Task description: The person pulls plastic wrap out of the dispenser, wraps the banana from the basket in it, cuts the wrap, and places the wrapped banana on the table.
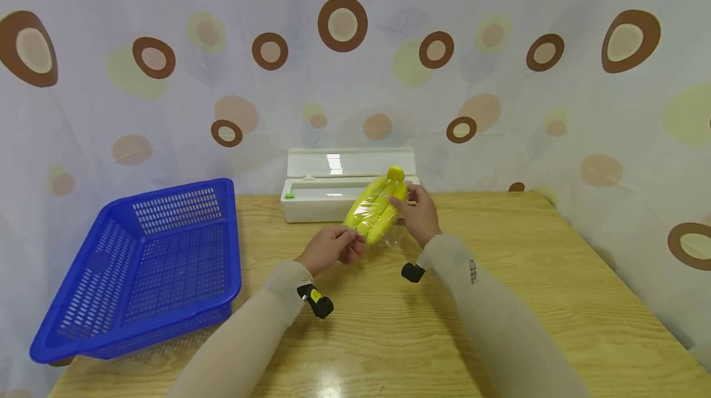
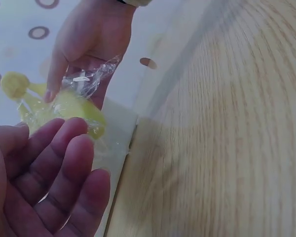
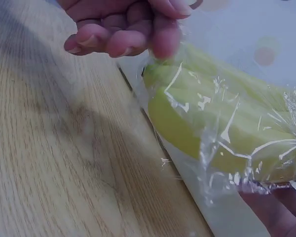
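Observation:
A bunch of yellow bananas [image 1: 378, 208], covered in clear plastic film [image 3: 227, 133], is held tilted above the table, stem end up and to the right. My left hand [image 1: 333, 245] pinches the lower tips between thumb and forefinger, its other fingers loosely bent in the left wrist view. Near the stem, my right hand [image 1: 420, 213] grips the bunch, thumb in front and fingers behind. Loose film bunches up beside the right palm in the left wrist view. Directly behind the bananas stands a white cling film box [image 1: 316, 210], its see-through lid [image 1: 355, 162] raised.
To the left, a blue plastic basket [image 1: 236, 244] with slotted walls stands on the wooden table [image 1: 500, 274]. A small green slider [image 1: 289, 195] sits at the left end of the box. Behind the table hangs a patterned curtain [image 1: 378, 89].

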A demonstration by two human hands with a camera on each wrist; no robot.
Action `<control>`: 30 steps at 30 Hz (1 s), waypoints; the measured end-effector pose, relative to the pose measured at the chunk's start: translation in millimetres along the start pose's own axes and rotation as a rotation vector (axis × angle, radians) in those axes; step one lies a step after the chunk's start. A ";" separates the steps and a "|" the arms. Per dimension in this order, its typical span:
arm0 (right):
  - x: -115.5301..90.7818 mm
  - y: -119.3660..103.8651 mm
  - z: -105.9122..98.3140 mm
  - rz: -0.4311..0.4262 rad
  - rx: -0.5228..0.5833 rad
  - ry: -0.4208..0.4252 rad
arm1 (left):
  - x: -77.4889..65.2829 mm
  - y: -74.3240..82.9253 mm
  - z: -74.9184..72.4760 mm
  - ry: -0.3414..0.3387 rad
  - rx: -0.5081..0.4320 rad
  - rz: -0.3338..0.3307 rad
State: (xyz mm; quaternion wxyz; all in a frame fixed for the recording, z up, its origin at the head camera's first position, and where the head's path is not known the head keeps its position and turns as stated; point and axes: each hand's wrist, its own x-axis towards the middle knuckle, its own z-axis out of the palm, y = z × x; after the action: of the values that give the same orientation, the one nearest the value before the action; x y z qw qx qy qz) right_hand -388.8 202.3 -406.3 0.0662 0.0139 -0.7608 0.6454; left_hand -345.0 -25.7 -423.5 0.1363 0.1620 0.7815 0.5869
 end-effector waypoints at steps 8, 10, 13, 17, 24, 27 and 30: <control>-0.3 2.0 2.9 0.020 -0.055 -0.073 | -1.8 -2.4 -6.8 0.009 0.094 0.004; -1.9 1.0 3.7 0.032 -0.058 -0.092 | -3.4 -1.7 -8.1 0.037 0.208 0.041; -3.2 2.1 5.4 0.056 -0.039 -0.122 | -4.0 -1.3 -9.4 0.116 0.401 0.088; -3.5 5.0 7.4 0.082 -0.021 -0.186 | -1.7 -3.0 -10.7 0.212 0.427 0.065; -5.4 5.2 10.2 0.078 -0.056 -0.246 | 2.5 -7.1 -15.1 0.033 -0.016 -0.150; -9.0 1.1 12.2 0.027 -0.112 -0.254 | 4.0 -8.8 -16.9 -0.038 -0.080 -0.201; -10.8 -3.5 12.7 -0.007 -0.091 -0.210 | 5.0 -10.0 -17.9 -0.052 -0.088 -0.208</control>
State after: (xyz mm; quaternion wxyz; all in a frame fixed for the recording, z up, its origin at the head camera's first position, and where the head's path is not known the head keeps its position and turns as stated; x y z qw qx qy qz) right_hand -378.8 188.6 -406.1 -0.0109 0.0813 -0.7920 0.6049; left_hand -357.7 -41.8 -428.3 0.2239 0.0892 0.7636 0.5990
